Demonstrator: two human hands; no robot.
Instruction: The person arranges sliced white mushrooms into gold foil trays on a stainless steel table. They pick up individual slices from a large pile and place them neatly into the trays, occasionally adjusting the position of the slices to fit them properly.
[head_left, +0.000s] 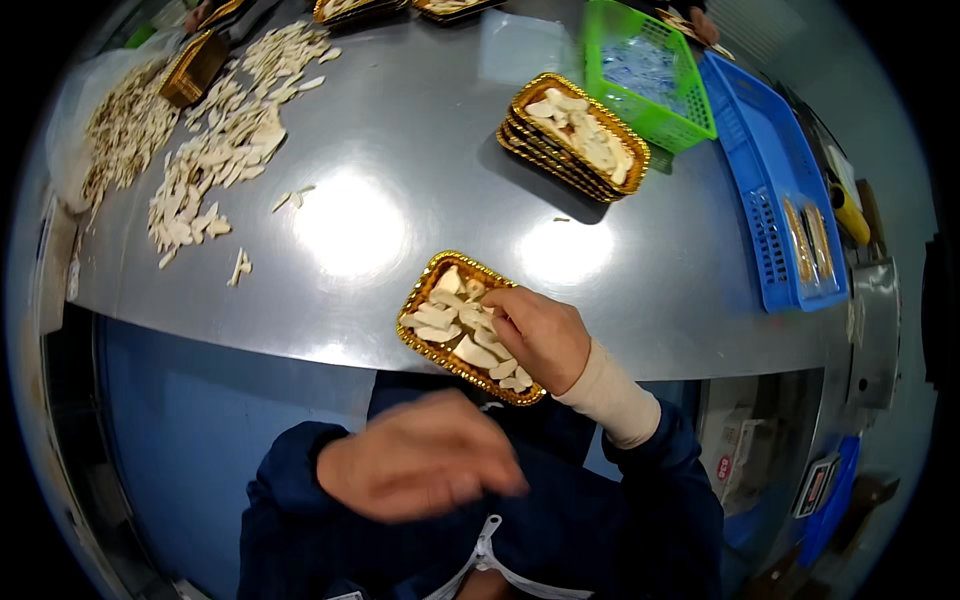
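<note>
A gold-rimmed tray (425, 285) holds pale dried slices (474, 352) and sits tilted at the table's front edge. My right hand (541, 337) reaches over its right side, with the fingertips down among the slices. Whether a slice is pinched there is hidden by the curled fingers. In front of my chest, my left hand (427, 457) is blurred by motion, apart from the tray, its palm side partly hidden. Farther back stands a stack of similar gold-rimmed trays (559, 169), with pale slices in the top one.
Loose slices (217, 150) lie heaped at the left, beside an upended gold tray (193, 69). At the right are a green basket (652, 124) of clear plastic packets and a blue crate (750, 135) with wrapped packs. Another person's hand (703, 26) shows at the far right.
</note>
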